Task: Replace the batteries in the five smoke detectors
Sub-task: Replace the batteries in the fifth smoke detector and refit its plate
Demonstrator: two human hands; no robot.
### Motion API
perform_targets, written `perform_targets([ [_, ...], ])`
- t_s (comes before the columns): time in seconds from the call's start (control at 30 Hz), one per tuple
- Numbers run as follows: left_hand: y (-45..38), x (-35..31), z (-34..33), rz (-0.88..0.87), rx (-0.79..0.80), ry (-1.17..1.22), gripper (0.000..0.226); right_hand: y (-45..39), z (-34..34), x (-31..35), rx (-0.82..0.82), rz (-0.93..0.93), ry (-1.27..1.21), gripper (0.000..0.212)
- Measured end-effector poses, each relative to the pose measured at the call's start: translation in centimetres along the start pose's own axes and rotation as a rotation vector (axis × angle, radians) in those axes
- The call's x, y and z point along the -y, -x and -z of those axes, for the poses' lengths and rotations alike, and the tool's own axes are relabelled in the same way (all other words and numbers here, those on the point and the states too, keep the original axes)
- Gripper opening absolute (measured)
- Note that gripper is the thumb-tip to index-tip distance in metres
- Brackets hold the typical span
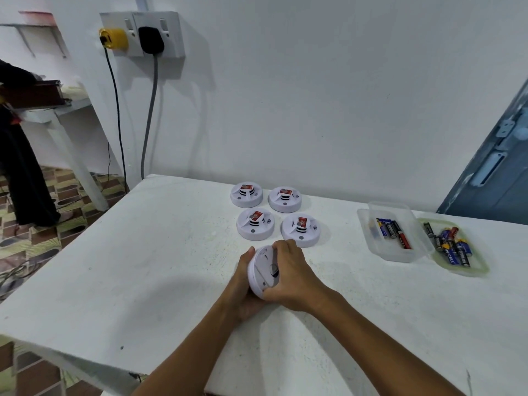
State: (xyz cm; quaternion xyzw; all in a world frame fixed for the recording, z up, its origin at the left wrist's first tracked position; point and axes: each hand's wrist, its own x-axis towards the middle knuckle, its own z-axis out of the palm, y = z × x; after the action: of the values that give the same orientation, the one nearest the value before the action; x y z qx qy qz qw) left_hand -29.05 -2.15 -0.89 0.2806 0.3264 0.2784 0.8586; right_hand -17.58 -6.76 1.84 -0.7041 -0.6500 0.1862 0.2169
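Observation:
Both my hands hold a white round smoke detector (261, 271) tilted on its edge above the white table (143, 267). My left hand (243, 290) cups it from the left and below. My right hand (288, 274) grips it from the right, fingers curled over its top rim. Behind it several more white smoke detectors (255, 225) with red labels lie flat in a square group. At the right, a clear plastic box (393, 247) holds several batteries (391, 228), and its lid (474, 270) beside it holds several more batteries (454, 247).
The table stands against a white wall with a socket (143, 32) and two cables hanging at the left. A blue door (497, 178) is at the far right. A person stands at the far left by another small table (57, 110).

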Motion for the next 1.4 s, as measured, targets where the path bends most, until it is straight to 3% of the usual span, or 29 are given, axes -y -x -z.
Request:
perform_targets([
  [0.17, -0.1, 0.3, 0.6, -0.025, 0.028, 0.057, 0.054, 0.5, 0.1, -0.6, 0.032, 0.013, -0.096, 0.073],
  [0.37, -0.8, 0.4, 1.1, -0.006, -0.014, 0.102, 0.060, 0.9, -0.1, -0.8, 0.084, 0.031, -0.045, 0.091],
  [0.73, -1.0, 0.6, 1.2, -0.064, 0.032, 0.113, 0.055, -0.4, 0.5, 0.5, 0.123, -0.031, 0.130, 0.072],
  [0.9, -1.2, 0.5, 1.4, -0.092, -0.004, 0.100, 0.055, -1.0, 1.2, 0.2, 0.188, -0.009, 0.023, 0.059],
  [0.97, -1.3, 0.5, 1.4, -0.073, 0.030, 0.146, 0.048, -1.1, 1.4, -0.3, 0.136, 0.010, -0.115, 0.045],
  [1.1, -1.6, 0.6, 1.7, -0.011, 0.068, 0.189, 0.062, -0.9, 0.9, -1.1, -0.193, -0.033, -0.470, 0.015],
  [1.27, -1.4, 0.7, 2.0, -0.004, 0.053, 0.199, 0.064, -0.3, -0.8, -2.1, -0.269, 0.045, -0.483, 0.010],
  [1.4, -1.4, 0.7, 1.9, 0.007, 0.108, 0.256, 0.061, 0.0, -0.8, -2.4, -0.156, 0.106, -0.346, 0.044],
])
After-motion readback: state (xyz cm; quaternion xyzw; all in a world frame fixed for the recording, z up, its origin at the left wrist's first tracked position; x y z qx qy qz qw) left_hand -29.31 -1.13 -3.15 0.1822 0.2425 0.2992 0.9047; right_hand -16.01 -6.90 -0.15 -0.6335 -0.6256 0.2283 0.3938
